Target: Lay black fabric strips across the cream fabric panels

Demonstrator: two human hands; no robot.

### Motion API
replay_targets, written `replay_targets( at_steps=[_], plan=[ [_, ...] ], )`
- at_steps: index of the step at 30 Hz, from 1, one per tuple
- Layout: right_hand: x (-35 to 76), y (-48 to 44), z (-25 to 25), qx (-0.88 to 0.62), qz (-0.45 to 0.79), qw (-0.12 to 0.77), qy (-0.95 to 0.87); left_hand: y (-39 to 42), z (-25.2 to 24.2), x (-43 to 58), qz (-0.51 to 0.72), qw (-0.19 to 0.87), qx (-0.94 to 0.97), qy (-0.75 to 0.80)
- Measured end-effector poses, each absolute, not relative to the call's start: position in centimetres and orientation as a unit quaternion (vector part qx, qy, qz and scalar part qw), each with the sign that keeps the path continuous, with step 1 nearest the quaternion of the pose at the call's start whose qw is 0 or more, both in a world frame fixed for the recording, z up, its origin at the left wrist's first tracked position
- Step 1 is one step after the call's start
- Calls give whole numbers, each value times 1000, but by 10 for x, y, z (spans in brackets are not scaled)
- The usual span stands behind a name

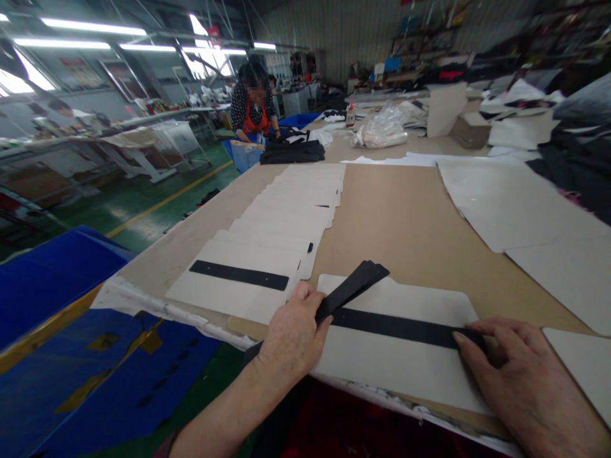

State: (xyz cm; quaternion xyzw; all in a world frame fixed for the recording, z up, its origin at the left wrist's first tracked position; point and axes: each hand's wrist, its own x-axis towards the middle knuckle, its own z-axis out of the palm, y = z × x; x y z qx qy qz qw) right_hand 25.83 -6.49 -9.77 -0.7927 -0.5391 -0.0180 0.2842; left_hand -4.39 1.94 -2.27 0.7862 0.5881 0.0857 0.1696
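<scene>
Left hand point(292, 334) gripping a stack of black strips point(351, 288) over the white panel's point(396, 362) left end, right hand point(520, 375) fingers pressing a black strip point(396, 326) flat across the panel, overlapping panels point(286, 222) beyond, all on the surface point(405, 216)
</scene>
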Motion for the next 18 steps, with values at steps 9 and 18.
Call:
replay_targets(
  at_steps=[9,18],
  plan=[
    [246,-71,-82,-741,-16,251,-623,12,-29,-40,-17,169,845,508],
    [237,-95,-73,-689,-129,57,-711,7,-32,-43,-133,108,869,465]
  ],
)
